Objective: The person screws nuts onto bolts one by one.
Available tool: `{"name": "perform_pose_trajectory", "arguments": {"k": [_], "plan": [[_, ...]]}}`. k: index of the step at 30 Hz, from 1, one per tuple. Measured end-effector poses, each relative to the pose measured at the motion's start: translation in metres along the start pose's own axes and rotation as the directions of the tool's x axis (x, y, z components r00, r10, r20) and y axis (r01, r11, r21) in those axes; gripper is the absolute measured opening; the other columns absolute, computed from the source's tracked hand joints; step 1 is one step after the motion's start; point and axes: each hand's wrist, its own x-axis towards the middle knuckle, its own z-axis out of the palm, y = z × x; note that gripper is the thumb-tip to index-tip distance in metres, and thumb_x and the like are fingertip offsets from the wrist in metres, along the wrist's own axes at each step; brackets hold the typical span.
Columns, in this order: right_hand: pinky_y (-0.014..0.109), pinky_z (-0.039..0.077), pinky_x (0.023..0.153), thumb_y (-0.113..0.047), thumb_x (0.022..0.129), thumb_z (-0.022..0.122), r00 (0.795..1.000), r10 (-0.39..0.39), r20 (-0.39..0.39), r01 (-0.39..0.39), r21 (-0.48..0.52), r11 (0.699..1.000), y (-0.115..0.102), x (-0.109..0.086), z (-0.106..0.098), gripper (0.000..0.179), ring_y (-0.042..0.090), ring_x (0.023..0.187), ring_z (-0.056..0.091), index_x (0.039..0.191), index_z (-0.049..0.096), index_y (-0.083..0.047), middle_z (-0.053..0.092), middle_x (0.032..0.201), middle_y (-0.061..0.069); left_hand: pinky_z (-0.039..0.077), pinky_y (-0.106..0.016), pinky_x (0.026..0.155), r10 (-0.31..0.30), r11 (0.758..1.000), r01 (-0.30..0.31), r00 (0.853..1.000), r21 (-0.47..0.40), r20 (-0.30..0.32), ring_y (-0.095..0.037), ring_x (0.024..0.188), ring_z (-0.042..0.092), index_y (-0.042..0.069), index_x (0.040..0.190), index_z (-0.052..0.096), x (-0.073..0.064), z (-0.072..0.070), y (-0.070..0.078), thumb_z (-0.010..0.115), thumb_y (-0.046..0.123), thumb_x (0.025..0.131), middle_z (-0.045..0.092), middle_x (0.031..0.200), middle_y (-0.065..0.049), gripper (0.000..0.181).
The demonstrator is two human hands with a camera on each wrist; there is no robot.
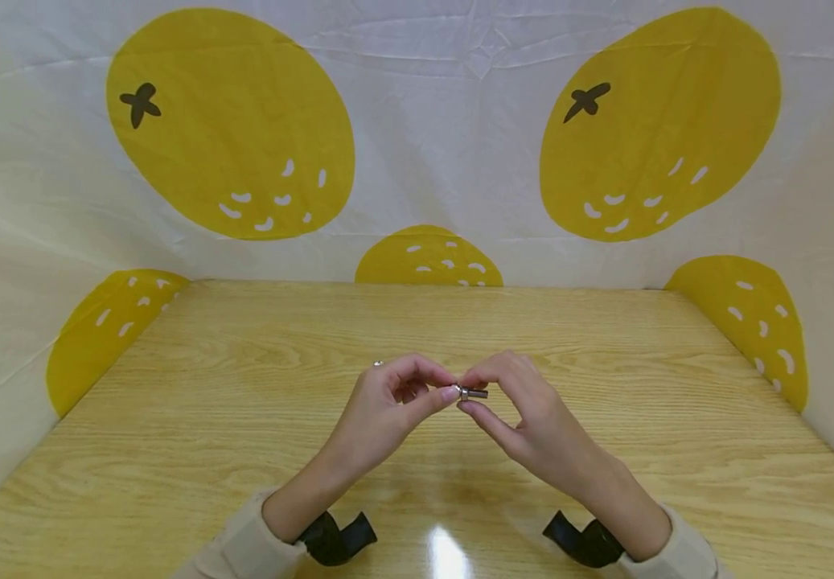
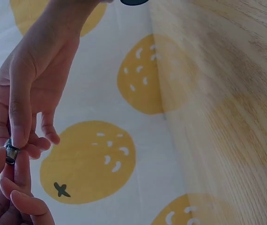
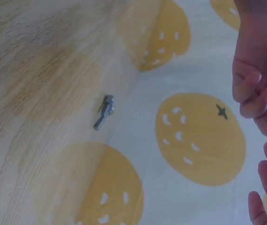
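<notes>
Between the fingertips of both hands is a small shiny metal fitting [image 1: 464,393], bolt-like, with a collar and a thin dark shaft pointing right. My left hand [image 1: 384,410] pinches its left end between thumb and forefinger. At the collar, the thumb and forefinger of my right hand [image 1: 543,422] close in from below and above. In the left wrist view the fitting [image 2: 11,153] looks ribbed and silver, with the right thumb tip at its upper end. A second metal piece [image 3: 104,111], with a thick head and narrow shaft, lies on the wooden table in the right wrist view.
The wood-grain table [image 1: 243,346] extends back to a white cloth [image 1: 445,145] with yellow fruit prints, which also hangs at both sides. Dark straps with protruding black parts [image 1: 337,540] sit on both wrists, beside light sleeves.
</notes>
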Motion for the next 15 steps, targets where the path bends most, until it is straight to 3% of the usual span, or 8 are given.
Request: {"name": "perform_pose_trajectory", "arguments": {"k": [8, 15], "plan": [[0.026, 0.038, 0.083, -0.016, 0.087, 0.066, 0.999, 0.041, -0.002, -0.041, -0.018, 0.999, -0.0007, -0.0006, -0.0001, 0.017, 0.01, 0.09, 0.052, 0.101, 0.06, -0.009, 0.061, 0.095, -0.003, 0.041, -0.021, 0.054, -0.011, 1.0, 0.011, 1.0, -0.001, -0.002, -0.012, 0.062, 0.051, 0.016, 0.095, 0.068, -0.0003, -0.0006, -0.001, 0.068, 0.024, 0.085, 0.066, 0.087, 0.0, 0.013], [0.027, 0.038, 0.083, -0.018, 0.091, 0.06, 0.997, 0.083, 0.007, -0.083, -0.057, 0.995, -0.0013, -0.0004, -0.0013, 0.007, 0.01, 0.09, 0.054, 0.091, 0.064, -0.013, 0.063, 0.089, -0.007, 0.043, -0.021, 0.056, 0.01, 1.0, -0.01, 1.0, -0.011, 0.005, -0.013, 0.063, 0.051, 0.014, 0.094, 0.068, -0.0003, 0.0002, -0.001, 0.068, 0.022, 0.085, 0.066, 0.086, -0.001, 0.012]]}}
